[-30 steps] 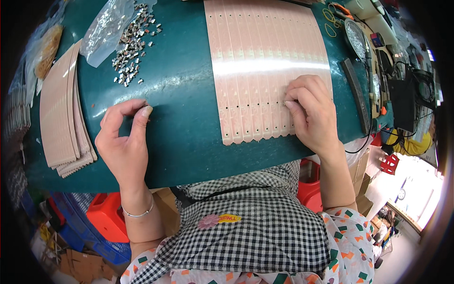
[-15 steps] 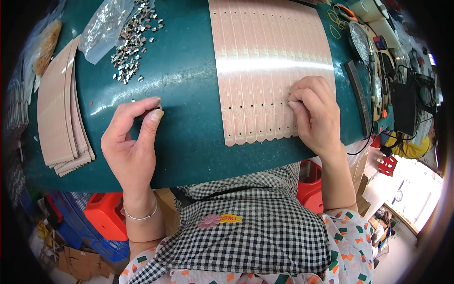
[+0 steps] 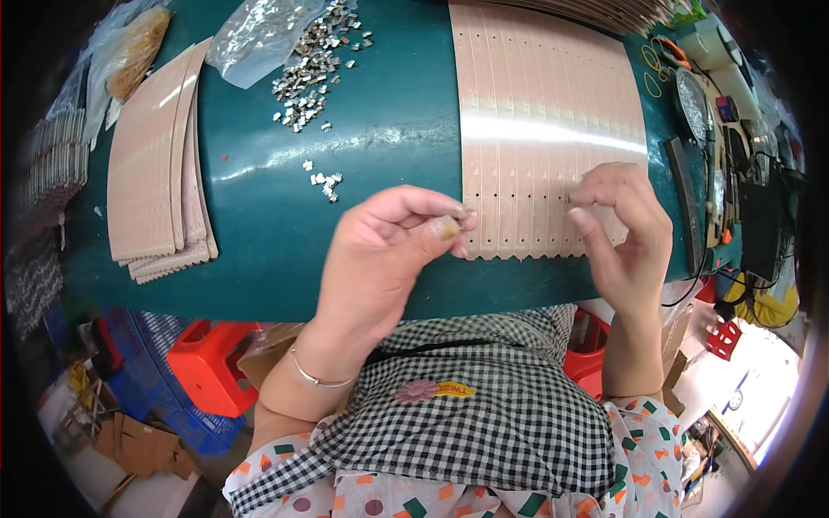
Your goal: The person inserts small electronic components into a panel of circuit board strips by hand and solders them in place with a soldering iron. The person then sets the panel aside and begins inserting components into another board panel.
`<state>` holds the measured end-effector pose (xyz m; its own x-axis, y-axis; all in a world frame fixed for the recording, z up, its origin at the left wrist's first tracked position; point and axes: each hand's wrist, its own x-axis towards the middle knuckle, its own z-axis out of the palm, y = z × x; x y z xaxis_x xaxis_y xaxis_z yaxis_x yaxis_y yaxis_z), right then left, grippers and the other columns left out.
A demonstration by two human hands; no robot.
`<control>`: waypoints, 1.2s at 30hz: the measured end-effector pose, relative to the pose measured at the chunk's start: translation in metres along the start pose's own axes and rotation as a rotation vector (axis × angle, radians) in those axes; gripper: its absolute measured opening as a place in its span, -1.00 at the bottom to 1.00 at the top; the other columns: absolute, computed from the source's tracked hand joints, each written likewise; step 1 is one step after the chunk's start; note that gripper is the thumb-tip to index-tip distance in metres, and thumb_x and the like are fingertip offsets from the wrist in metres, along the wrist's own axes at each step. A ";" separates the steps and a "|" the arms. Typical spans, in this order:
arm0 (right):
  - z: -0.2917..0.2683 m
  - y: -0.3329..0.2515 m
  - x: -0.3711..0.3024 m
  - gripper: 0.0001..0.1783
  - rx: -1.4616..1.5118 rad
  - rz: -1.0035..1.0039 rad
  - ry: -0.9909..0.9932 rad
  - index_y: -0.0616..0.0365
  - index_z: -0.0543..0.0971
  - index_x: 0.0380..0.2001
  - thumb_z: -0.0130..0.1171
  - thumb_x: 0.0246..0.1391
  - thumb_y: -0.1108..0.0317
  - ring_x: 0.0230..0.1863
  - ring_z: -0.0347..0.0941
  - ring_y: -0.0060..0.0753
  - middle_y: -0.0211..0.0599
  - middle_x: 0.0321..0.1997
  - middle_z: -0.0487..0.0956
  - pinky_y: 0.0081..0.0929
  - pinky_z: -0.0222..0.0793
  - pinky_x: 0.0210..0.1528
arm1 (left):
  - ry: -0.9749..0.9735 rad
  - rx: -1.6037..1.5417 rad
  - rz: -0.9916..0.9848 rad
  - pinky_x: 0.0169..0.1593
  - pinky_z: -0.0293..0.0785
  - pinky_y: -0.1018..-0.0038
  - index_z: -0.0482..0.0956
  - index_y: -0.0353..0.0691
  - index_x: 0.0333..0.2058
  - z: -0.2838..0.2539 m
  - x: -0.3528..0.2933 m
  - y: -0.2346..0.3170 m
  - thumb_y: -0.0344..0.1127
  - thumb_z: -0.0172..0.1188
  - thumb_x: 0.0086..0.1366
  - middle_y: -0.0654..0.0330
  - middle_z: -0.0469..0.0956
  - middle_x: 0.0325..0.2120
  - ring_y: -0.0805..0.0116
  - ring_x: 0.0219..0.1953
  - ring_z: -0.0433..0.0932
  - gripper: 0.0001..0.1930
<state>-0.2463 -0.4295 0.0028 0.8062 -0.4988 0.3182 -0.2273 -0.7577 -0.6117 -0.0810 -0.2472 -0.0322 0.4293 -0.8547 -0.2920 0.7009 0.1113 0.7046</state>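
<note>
My left hand (image 3: 380,255) is closed in a pinch at the lower left edge of a pale pink-beige panel (image 3: 496,112). A tiny metal component shows in part between its thumb and fingertips; its exact kind is too small to tell. Over the panel's right side, my right hand (image 3: 630,229) has its thumb and curled index finger slightly apart, and I make out nothing held there. The panel is scored into long parallel strips with rows of small dark holes and a toothed near edge. Several loose metal components (image 3: 326,184) lie on the green table (image 3: 393,151) beyond my left hand.
A larger heap of metal components (image 3: 306,86) lies beside a clear plastic bag (image 3: 263,39). Stacked panels (image 3: 155,164) stand at the left. To the right are a dark bar (image 3: 685,203), a round dish (image 3: 691,99) and rubber bands (image 3: 652,69). Red stools (image 3: 207,367) stand below the table.
My left hand has moved right, from bare table to the panel's edge. The right thumb and index finger have parted slightly. The whole view has shifted, and a small cluster of components now shows.
</note>
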 end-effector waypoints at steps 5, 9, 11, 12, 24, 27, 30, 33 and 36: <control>0.024 -0.034 0.001 -0.83 0.382 -0.018 -0.010 0.24 0.61 -0.41 0.35 -0.14 0.64 -0.28 0.51 -0.26 -0.23 -0.31 0.58 -0.44 0.43 -0.23 | -0.002 -0.159 -0.085 -0.14 0.53 0.52 0.49 -0.36 -0.06 0.007 -0.004 -0.011 -0.50 0.31 0.25 0.12 0.65 -0.28 0.43 -0.28 0.60 -0.70; 0.027 -0.035 0.000 -0.85 0.554 0.044 -0.113 0.24 0.60 -0.44 0.33 -0.16 0.63 -0.28 0.50 -0.27 -0.24 -0.32 0.57 -0.40 0.42 -0.22 | -0.012 0.034 -0.133 -0.22 0.52 0.63 0.39 -0.33 0.04 0.020 -0.006 -0.011 -0.63 0.24 0.24 0.21 0.64 -0.32 0.56 -0.32 0.59 -0.60; 0.015 -0.025 0.001 -0.85 0.561 -0.032 -0.280 0.24 0.58 -0.47 0.32 -0.19 0.62 -0.26 0.49 -0.25 -0.24 -0.32 0.55 -0.37 0.42 -0.19 | -0.103 0.062 -0.168 -0.20 0.53 0.62 0.39 -0.34 0.05 0.018 -0.007 -0.014 -0.64 0.27 0.21 0.20 0.63 -0.32 0.54 -0.29 0.60 -0.56; 0.015 -0.023 0.000 -0.85 0.574 -0.040 -0.285 0.24 0.58 -0.47 0.32 -0.19 0.62 -0.26 0.49 -0.25 -0.24 -0.32 0.55 -0.37 0.42 -0.19 | -0.150 0.075 -0.191 -0.18 0.56 0.59 0.37 -0.35 0.08 0.017 -0.007 -0.016 -0.67 0.27 0.18 0.19 0.63 -0.32 0.50 -0.26 0.62 -0.51; 0.018 0.029 -0.012 -0.85 0.061 0.120 -0.013 0.24 0.50 -0.43 0.22 -0.12 0.62 -0.11 0.44 -0.17 -0.21 -0.21 0.54 -0.36 0.35 -0.03 | 0.455 1.810 0.545 -0.06 0.41 0.30 0.63 -0.24 -0.33 -0.054 0.005 0.043 -0.48 0.42 0.00 0.14 0.58 -0.28 0.15 -0.17 0.50 -0.78; 0.024 0.032 -0.014 -0.84 0.007 0.117 0.010 0.23 0.51 -0.43 0.25 -0.14 0.62 -0.11 0.43 -0.14 -0.22 -0.21 0.54 -0.33 0.34 -0.03 | 0.427 1.781 0.552 -0.08 0.40 0.31 0.62 -0.26 -0.36 -0.051 0.009 0.039 -0.51 0.41 0.01 0.16 0.58 -0.30 0.16 -0.18 0.49 -0.81; 0.024 0.031 -0.014 -0.83 -0.056 0.091 0.005 0.24 0.52 -0.43 0.27 -0.15 0.62 -0.09 0.42 -0.12 -0.21 -0.21 0.53 -0.29 0.35 -0.02 | 0.415 1.839 0.596 -0.09 0.42 0.37 0.62 -0.28 -0.34 -0.048 0.009 0.039 -0.54 0.38 0.04 0.16 0.59 -0.32 0.22 -0.21 0.51 -0.82; 0.025 0.032 -0.013 -0.82 -0.071 0.063 -0.001 0.23 0.52 -0.43 0.28 -0.16 0.63 -0.09 0.42 -0.12 -0.21 -0.21 0.53 -0.28 0.35 -0.02 | 0.430 1.508 0.597 -0.12 0.42 0.55 0.61 -0.35 -0.32 -0.048 0.005 0.039 -0.57 0.33 0.17 0.22 0.61 -0.38 0.46 -0.27 0.53 -0.89; 0.025 0.033 -0.012 -0.81 -0.089 0.051 0.000 0.23 0.52 -0.44 0.29 -0.18 0.63 -0.09 0.42 -0.12 -0.22 -0.22 0.53 -0.28 0.35 -0.02 | 0.424 1.293 0.451 -0.14 0.42 0.56 0.60 -0.37 -0.33 -0.034 -0.001 0.039 -0.58 0.32 0.18 0.26 0.59 -0.38 0.51 -0.28 0.51 -0.91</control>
<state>-0.2500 -0.4378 -0.0391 0.7920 -0.5380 0.2884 -0.3157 -0.7654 -0.5608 -0.0345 -0.2249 -0.0265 0.7672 -0.6326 0.1058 -0.4409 -0.4003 0.8034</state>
